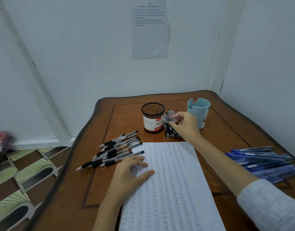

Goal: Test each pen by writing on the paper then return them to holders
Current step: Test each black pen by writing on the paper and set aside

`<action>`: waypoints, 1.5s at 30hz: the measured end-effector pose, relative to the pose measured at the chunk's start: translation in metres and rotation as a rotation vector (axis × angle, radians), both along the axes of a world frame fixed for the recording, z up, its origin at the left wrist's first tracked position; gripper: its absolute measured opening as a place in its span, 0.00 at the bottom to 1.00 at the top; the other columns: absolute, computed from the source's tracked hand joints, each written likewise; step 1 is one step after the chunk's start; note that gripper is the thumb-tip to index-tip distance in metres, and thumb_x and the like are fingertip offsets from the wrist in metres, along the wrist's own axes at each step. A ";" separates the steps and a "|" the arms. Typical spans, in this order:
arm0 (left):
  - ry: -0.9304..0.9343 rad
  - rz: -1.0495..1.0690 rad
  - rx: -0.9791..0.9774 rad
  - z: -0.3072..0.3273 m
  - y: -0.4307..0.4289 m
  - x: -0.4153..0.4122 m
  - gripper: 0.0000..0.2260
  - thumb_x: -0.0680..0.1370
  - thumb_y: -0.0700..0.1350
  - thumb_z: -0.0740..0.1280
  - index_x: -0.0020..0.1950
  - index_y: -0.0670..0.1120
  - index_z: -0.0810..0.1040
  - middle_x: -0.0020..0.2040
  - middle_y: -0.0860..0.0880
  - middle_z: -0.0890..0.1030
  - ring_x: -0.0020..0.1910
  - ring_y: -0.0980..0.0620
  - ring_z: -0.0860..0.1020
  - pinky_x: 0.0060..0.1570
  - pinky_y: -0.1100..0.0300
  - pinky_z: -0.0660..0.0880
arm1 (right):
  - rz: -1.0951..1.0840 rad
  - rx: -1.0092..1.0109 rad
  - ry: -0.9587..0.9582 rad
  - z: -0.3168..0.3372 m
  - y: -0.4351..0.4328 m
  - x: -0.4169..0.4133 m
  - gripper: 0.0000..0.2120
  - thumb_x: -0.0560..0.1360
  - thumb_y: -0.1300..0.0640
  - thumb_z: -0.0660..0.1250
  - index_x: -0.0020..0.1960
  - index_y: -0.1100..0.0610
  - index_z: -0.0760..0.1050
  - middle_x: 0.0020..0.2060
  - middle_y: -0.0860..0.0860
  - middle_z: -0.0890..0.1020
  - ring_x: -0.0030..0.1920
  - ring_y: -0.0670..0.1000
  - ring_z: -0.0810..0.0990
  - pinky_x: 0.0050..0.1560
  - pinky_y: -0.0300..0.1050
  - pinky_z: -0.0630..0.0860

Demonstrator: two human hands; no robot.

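While the left hand [135,169] rests on the paper [168,189], grip spread flat, the right hand [185,122], beyond the paper's far edge, pinches a black pen [168,125] in a pile.

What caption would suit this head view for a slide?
Left hand rests on paper while right hand reaches for black pens between mesh holder and blue holder.

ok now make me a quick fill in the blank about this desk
1. The left hand rests flat on the ____.
2. The right hand is at the loose pens between the mesh holder and the ____ cup.
3. The pile of pens nearest the left hand is ____.
Missing words: paper; blue; black.
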State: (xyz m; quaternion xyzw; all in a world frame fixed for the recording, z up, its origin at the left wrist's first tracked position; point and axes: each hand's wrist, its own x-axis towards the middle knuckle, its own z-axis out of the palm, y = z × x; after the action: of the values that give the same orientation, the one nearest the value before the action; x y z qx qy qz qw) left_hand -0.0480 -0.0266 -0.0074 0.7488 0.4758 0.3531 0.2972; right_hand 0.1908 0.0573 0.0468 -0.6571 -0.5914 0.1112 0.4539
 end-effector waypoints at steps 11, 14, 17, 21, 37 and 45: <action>0.029 0.041 0.013 0.002 -0.003 0.002 0.11 0.65 0.58 0.76 0.44 0.58 0.82 0.54 0.62 0.80 0.58 0.68 0.74 0.54 0.76 0.68 | 0.465 -0.261 0.001 -0.024 -0.035 -0.038 0.06 0.72 0.55 0.74 0.48 0.48 0.83 0.44 0.44 0.81 0.40 0.43 0.74 0.38 0.33 0.71; 0.021 0.043 0.015 0.002 -0.003 0.002 0.12 0.66 0.56 0.77 0.46 0.55 0.84 0.54 0.62 0.80 0.57 0.70 0.74 0.52 0.79 0.67 | 0.511 -0.265 -0.002 -0.028 -0.033 -0.048 0.07 0.71 0.53 0.74 0.49 0.47 0.83 0.45 0.45 0.80 0.42 0.44 0.74 0.41 0.35 0.72; 0.010 0.044 0.012 0.001 -0.002 0.001 0.13 0.66 0.57 0.77 0.47 0.54 0.84 0.54 0.62 0.80 0.57 0.70 0.74 0.53 0.78 0.67 | 0.544 -0.255 -0.023 -0.028 -0.032 -0.056 0.08 0.71 0.52 0.75 0.50 0.47 0.84 0.43 0.45 0.78 0.43 0.43 0.72 0.45 0.39 0.72; 0.009 0.048 0.013 -0.001 -0.002 0.000 0.14 0.65 0.59 0.76 0.47 0.54 0.84 0.55 0.62 0.80 0.57 0.68 0.74 0.55 0.76 0.68 | 0.537 -0.253 -0.045 -0.030 -0.032 -0.057 0.06 0.71 0.51 0.74 0.47 0.48 0.85 0.43 0.45 0.77 0.47 0.43 0.72 0.47 0.39 0.72; 0.001 0.030 -0.004 0.002 -0.003 0.000 0.21 0.63 0.61 0.74 0.49 0.50 0.85 0.56 0.56 0.81 0.57 0.65 0.76 0.51 0.77 0.69 | 0.306 -0.026 0.687 0.016 -0.068 0.002 0.07 0.78 0.59 0.65 0.53 0.61 0.78 0.42 0.51 0.85 0.43 0.48 0.84 0.45 0.38 0.80; -0.005 0.034 0.001 0.003 -0.006 0.000 0.15 0.67 0.54 0.77 0.50 0.48 0.85 0.57 0.53 0.82 0.57 0.62 0.77 0.51 0.77 0.70 | 0.218 -0.024 1.314 0.033 -0.082 0.014 0.10 0.82 0.53 0.56 0.51 0.55 0.75 0.29 0.48 0.70 0.22 0.42 0.61 0.20 0.33 0.58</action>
State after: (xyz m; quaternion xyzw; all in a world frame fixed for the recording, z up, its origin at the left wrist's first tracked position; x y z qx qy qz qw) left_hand -0.0480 -0.0323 -0.0043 0.7397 0.4876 0.3602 0.2921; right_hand 0.2051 -0.0250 0.0798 -0.3941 -0.2535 0.5405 0.6988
